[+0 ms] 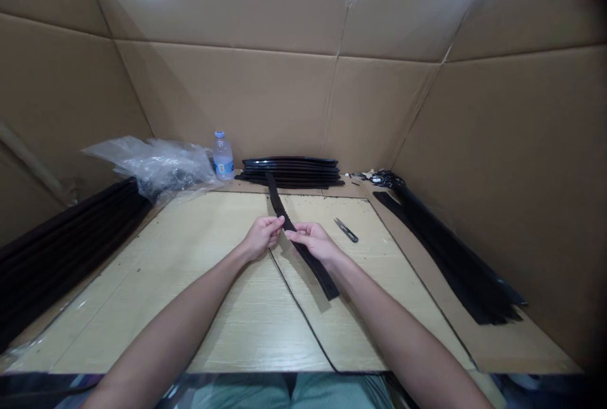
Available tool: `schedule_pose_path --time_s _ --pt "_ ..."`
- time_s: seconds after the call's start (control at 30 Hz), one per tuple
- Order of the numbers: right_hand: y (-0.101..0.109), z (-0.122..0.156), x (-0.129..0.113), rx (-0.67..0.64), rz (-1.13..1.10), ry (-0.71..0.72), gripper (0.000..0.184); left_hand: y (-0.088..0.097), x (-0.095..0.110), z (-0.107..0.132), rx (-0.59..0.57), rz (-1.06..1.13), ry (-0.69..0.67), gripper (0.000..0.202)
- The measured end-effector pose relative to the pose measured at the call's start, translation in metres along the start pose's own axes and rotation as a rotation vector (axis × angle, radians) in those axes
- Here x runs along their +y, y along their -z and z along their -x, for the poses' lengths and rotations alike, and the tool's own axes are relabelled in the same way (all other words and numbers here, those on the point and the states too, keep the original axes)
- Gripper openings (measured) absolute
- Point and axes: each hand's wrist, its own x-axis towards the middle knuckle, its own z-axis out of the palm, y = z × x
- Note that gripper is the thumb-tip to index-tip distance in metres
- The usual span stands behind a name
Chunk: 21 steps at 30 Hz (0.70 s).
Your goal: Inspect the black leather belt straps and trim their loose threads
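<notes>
A long, narrow black strip [313,265], apparently fabric, slants across the middle of the table, raised off its surface. My left hand [262,236] pinches the strip's left edge between thumb and fingers. Just beside it, my right hand [310,239] grips the same strip, thumb on top and fingers behind. The strip's far end reaches toward a black stack at the back, and its near end hangs free by my right forearm. To the right of my hands lie small thread snips [346,231], touched by neither hand.
Cardboard walls [227,93] enclose the table [213,314]. A stack of black strips [291,172] sits at the back. Left are a black pile [71,244], clear plastic bags [161,165] and a water bottle [223,159]. More black strips [450,257] lie along the right.
</notes>
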Motion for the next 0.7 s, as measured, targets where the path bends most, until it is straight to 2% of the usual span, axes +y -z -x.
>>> schedule_pose_path --time_s 0.13,0.33,0.47,0.63,0.7 --pt "-0.0029 0.0002 -0.001 -0.013 -0.031 0.02 0.042 -0.0034 0.002 0.0003 0.006 -0.02 -0.016 0.041" --pt "-0.0033 -0.005 0.0013 0.06 -0.054 0.036 0.032 0.0003 -0.0001 -0.002 0.027 -0.024 -0.026 0.042" --pt "-0.0056 -0.0036 0.0029 0.084 -0.027 0.044 0.038 0.0039 -0.0012 -0.0006 0.02 -0.02 -0.03 0.041" --pt "-0.0071 -0.0004 0.0023 0.036 -0.009 0.068 0.034 0.0017 0.0001 0.0014 -0.009 -0.033 -0.018 0.043" --pt "-0.0051 -0.0008 0.0024 0.04 -0.012 0.062 0.038 0.0003 0.0004 0.0014 -0.014 -0.04 -0.017 0.043"
